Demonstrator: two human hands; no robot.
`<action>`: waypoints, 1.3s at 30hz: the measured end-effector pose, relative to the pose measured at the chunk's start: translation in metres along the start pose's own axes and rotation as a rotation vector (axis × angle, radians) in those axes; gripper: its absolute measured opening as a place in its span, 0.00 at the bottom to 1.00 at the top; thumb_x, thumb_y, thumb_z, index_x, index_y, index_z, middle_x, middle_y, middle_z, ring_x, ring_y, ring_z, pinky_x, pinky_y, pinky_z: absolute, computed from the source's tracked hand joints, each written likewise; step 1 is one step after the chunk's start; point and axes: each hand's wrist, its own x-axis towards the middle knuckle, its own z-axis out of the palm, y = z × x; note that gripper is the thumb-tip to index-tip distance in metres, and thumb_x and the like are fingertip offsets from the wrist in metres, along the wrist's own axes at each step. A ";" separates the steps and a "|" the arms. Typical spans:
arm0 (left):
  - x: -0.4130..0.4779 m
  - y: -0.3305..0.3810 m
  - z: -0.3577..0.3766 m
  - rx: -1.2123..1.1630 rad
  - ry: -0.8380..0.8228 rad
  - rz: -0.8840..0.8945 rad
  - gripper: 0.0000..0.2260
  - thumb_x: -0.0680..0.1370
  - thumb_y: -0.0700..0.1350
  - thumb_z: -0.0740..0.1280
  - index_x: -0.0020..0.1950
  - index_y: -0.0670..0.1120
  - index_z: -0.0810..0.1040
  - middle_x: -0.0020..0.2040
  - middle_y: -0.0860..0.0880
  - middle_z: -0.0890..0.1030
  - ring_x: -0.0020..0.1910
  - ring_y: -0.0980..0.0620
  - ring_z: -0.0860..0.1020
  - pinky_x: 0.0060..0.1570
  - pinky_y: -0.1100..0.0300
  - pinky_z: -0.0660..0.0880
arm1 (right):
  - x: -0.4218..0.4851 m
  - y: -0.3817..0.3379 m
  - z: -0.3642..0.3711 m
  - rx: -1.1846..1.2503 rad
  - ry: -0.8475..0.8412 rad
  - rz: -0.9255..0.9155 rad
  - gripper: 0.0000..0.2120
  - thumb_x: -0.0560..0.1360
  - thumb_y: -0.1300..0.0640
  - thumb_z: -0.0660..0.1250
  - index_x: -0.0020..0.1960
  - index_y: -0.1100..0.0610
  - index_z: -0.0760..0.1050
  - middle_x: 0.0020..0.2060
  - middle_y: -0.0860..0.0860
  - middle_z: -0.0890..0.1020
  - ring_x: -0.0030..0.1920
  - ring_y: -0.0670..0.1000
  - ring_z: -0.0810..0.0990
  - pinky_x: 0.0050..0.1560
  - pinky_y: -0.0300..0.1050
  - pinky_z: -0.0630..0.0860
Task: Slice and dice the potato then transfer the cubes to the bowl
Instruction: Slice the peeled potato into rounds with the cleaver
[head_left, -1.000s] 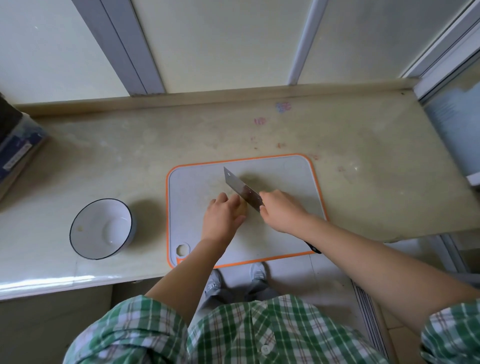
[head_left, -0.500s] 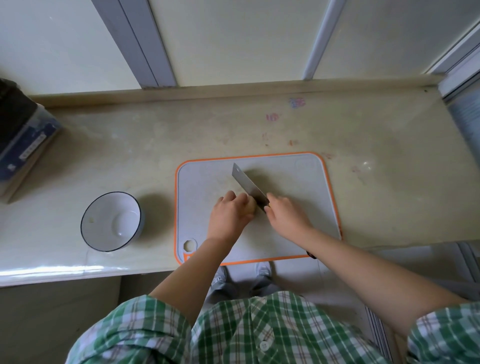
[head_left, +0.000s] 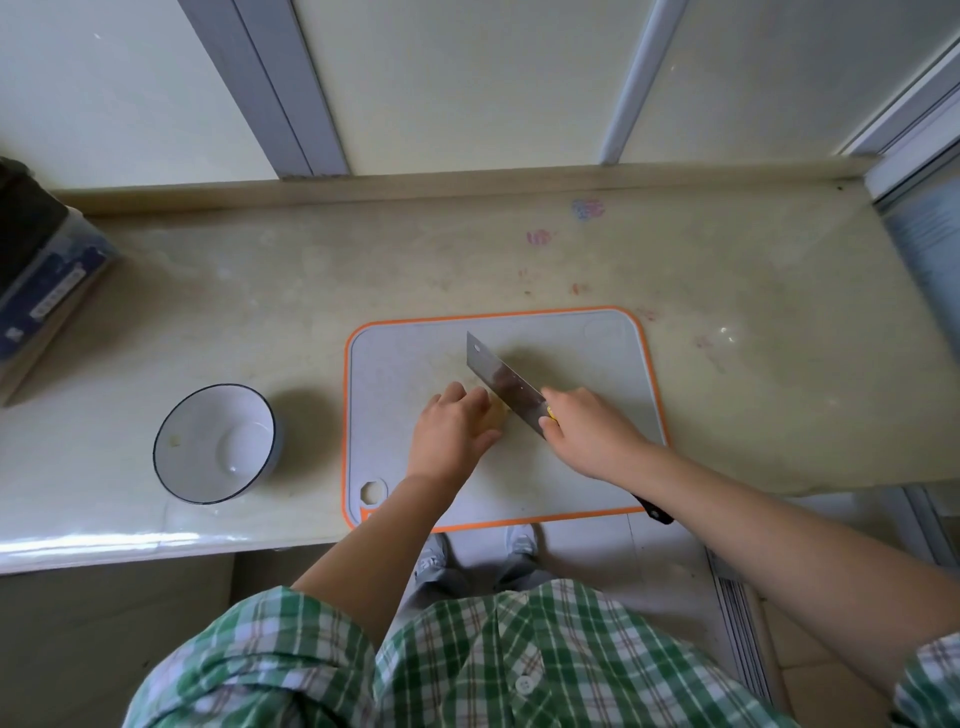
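1. Beige counter (head_left: 727, 260), pink and blue smudges (head_left: 587, 209) near its back edge.
2. Dark blue box (head_left: 47, 280) at the counter's left end, cut off by the frame.
3. Pale wall panels with grey strips (head_left: 270, 88) behind.
4. Green plaid shirt (head_left: 493, 665); grey shoes (head_left: 519, 540) on the floor below.

Countertop (head_left: 270, 291): pale beige stone, glossy, faint pink and blue smudges toward the back.
Cutting board (head_left: 400, 364): grey, orange rim, flat near the front edge.
Bowl (head_left: 189, 415): white, dark rim, upright, left of the board, apart from it.
Box (head_left: 47, 280): dark blue, far left, partly cut off.
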 end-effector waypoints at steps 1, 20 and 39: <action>0.000 0.000 0.000 -0.002 0.000 0.001 0.14 0.71 0.48 0.73 0.53 0.45 0.77 0.46 0.45 0.74 0.44 0.42 0.73 0.42 0.54 0.69 | -0.002 0.000 0.000 0.004 -0.003 0.000 0.05 0.78 0.57 0.58 0.44 0.54 0.63 0.42 0.61 0.79 0.43 0.64 0.77 0.36 0.47 0.65; -0.001 0.002 -0.001 -0.011 -0.013 -0.026 0.14 0.71 0.48 0.73 0.53 0.44 0.77 0.46 0.45 0.75 0.44 0.42 0.73 0.42 0.53 0.68 | 0.005 0.002 0.024 0.081 0.109 0.035 0.06 0.79 0.56 0.58 0.47 0.58 0.66 0.39 0.59 0.79 0.42 0.65 0.77 0.34 0.50 0.66; -0.001 0.001 0.002 -0.022 0.011 -0.025 0.13 0.70 0.47 0.74 0.51 0.45 0.77 0.45 0.46 0.74 0.44 0.42 0.73 0.41 0.54 0.67 | -0.009 0.001 0.000 0.013 -0.022 0.021 0.07 0.78 0.56 0.58 0.43 0.56 0.63 0.41 0.61 0.78 0.43 0.64 0.77 0.35 0.48 0.65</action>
